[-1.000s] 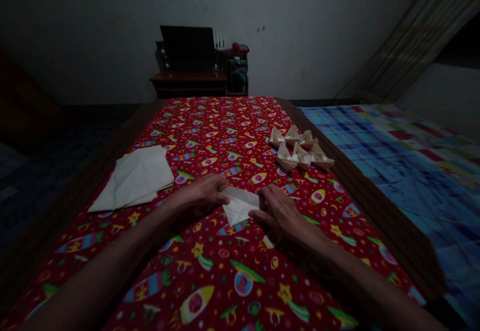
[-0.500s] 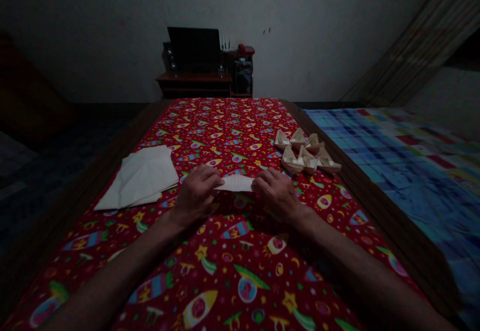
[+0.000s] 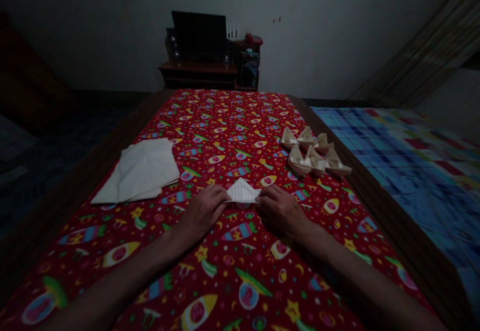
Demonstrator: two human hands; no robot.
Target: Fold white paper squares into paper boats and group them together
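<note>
Between my hands is a white folded paper boat [image 3: 242, 191] with a pointed peak in its middle and faint lines on it. My left hand [image 3: 206, 204] pinches its left end, fingers closed. The right end is gripped in the closed fingers of my right hand [image 3: 280, 207]. The paper is at or just above the red patterned cloth; I cannot tell whether it touches.
A stack of white paper sheets [image 3: 140, 171] lies to the left. Several finished paper boats [image 3: 315, 161] stand in two rows at the right. The red cloth [image 3: 240, 251] covers the brown-edged table. Beyond it stands a desk with a monitor [image 3: 200, 38].
The paper was a curved strip held edge-on; now its triangular peak shows between my hands. The whole view has shifted slightly.
</note>
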